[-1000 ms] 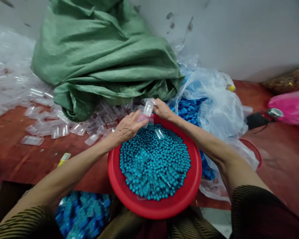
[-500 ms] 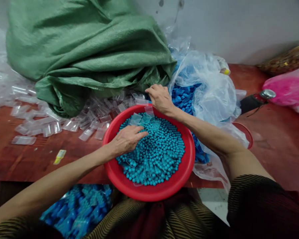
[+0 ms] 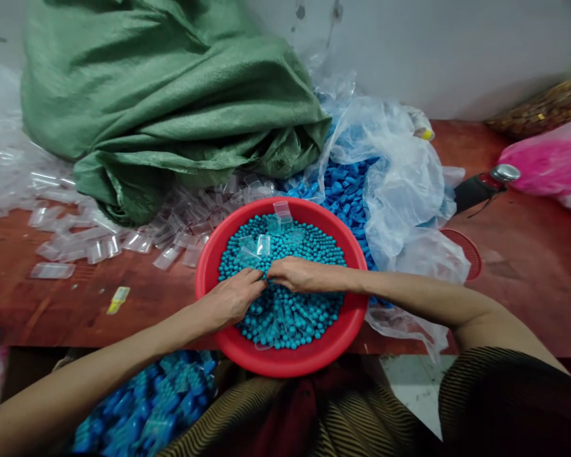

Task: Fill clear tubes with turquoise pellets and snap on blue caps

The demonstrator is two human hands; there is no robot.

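Observation:
A red basin full of small turquoise beads sits at the table's front edge. Over the beads my left hand has its fingers bent together. My right hand comes in from the other side with fingers pinched, its tips meeting the left fingertips. Whatever lies between them is hidden. Just beyond the hands, several clear plastic containers rest on the beads. One clear container leans against the basin's far wall.
Behind the basin are a green sack, loose clear containers and blue plastic pieces beside a translucent bag. A pink bag lies right. Below the table's left front are filled blue pieces.
My right hand has come back from the basin's far rim to its middle and met my left hand. My left hand has shifted slightly nearer to me.

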